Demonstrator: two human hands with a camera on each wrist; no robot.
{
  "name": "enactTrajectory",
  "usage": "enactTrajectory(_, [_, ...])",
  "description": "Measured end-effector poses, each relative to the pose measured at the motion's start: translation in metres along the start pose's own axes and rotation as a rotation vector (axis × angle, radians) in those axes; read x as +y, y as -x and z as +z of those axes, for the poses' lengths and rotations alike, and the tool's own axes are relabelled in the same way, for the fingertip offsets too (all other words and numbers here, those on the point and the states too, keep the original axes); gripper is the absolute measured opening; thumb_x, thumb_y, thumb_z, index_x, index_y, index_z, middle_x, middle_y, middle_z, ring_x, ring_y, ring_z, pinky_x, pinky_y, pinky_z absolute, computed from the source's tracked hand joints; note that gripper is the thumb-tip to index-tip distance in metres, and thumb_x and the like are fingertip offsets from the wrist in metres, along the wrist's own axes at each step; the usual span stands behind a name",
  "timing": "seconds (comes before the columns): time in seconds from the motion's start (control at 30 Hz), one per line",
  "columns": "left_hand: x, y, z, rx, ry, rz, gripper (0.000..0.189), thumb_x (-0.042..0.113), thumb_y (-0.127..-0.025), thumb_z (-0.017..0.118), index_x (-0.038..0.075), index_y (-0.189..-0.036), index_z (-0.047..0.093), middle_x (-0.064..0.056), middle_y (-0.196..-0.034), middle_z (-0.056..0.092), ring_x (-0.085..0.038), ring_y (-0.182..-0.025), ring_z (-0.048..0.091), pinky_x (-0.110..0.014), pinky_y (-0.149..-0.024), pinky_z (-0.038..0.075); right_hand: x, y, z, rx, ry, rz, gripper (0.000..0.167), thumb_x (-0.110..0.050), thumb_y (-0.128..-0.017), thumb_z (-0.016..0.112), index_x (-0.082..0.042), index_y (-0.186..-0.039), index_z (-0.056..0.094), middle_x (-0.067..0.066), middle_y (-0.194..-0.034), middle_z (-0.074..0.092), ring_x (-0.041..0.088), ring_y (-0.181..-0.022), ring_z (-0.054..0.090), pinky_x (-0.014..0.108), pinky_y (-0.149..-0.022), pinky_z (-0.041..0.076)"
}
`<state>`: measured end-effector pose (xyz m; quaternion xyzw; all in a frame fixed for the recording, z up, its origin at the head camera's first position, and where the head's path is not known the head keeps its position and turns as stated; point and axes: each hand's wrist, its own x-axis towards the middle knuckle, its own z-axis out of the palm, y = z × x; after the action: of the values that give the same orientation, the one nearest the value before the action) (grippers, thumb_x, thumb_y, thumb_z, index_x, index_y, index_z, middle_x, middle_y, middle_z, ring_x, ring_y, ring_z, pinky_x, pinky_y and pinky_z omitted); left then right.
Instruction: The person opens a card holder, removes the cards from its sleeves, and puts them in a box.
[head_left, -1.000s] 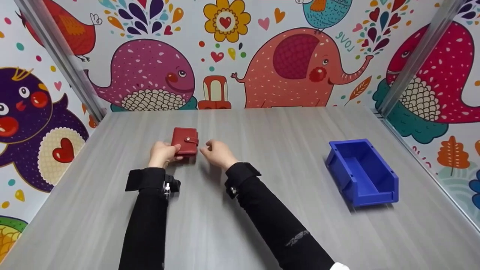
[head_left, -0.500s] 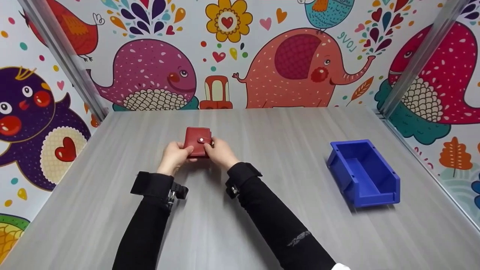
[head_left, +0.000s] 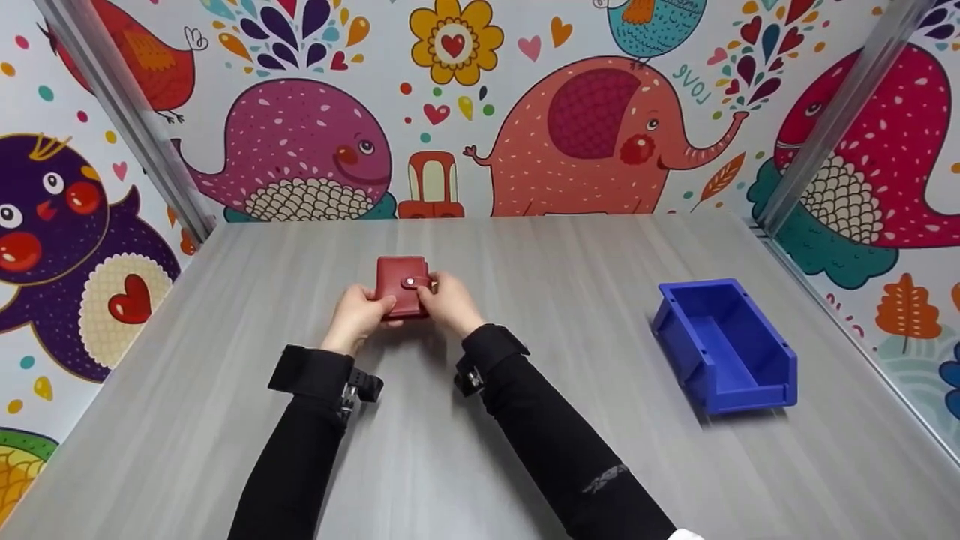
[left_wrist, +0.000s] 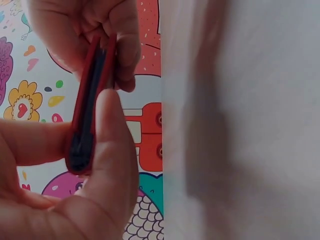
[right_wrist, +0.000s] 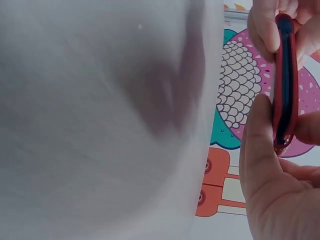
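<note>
A small red wallet point(head_left: 400, 279) with a snap strap is held up between both hands, over the table. My left hand point(head_left: 355, 315) pinches its lower left edge, thumb on the front face. At the right edge, beside the strap and its metal snap, my right hand point(head_left: 450, 301) grips the wallet with the thumb in front. In the left wrist view the wallet point(left_wrist: 86, 117) appears edge-on, its dark inside layers between the red covers. The right wrist view also shows the wallet point(right_wrist: 285, 85) from its edge, with fingers on both faces.
A blue open-fronted plastic bin point(head_left: 724, 345) stands on the right side of the grey table point(head_left: 570, 300). Walls with printed cartoon animals point(head_left: 585, 142) and metal corner posts enclose the table at the back and sides.
My left hand has carried the wallet to the right. My right hand, earlier apart from it, has taken hold of its right edge.
</note>
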<state>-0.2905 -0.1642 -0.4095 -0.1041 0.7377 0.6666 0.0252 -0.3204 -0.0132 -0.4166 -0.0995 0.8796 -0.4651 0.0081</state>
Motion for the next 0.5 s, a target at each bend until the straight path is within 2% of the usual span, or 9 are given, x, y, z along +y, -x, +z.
enactTrajectory(0.27, [-0.001, 0.004, 0.021, -0.017, 0.006, 0.012, 0.018, -0.004, -0.096, 0.055, -0.01, -0.104, 0.041, -0.027, -0.11, 0.049, -0.022, -0.07, 0.063, -0.026, -0.065, 0.057, 0.013, 0.008, -0.018, 0.017, 0.016, -0.004, 0.035, -0.011, -0.096, 0.06, 0.01, -0.124, 0.059, 0.022, -0.111, 0.066, 0.029, -0.099, 0.063, 0.035, -0.086, 0.051])
enactTrajectory(0.5, [-0.003, 0.01, 0.047, -0.053, -0.026, 0.064, 0.015, -0.007, -0.092, 0.056, -0.01, -0.097, 0.043, -0.026, -0.103, 0.052, -0.018, -0.061, 0.063, -0.026, -0.06, 0.057, 0.032, 0.019, -0.04, 0.023, 0.023, -0.017, 0.034, -0.01, -0.095, 0.061, 0.011, -0.122, 0.059, 0.021, -0.107, 0.067, 0.028, -0.094, 0.063, 0.035, -0.084, 0.052])
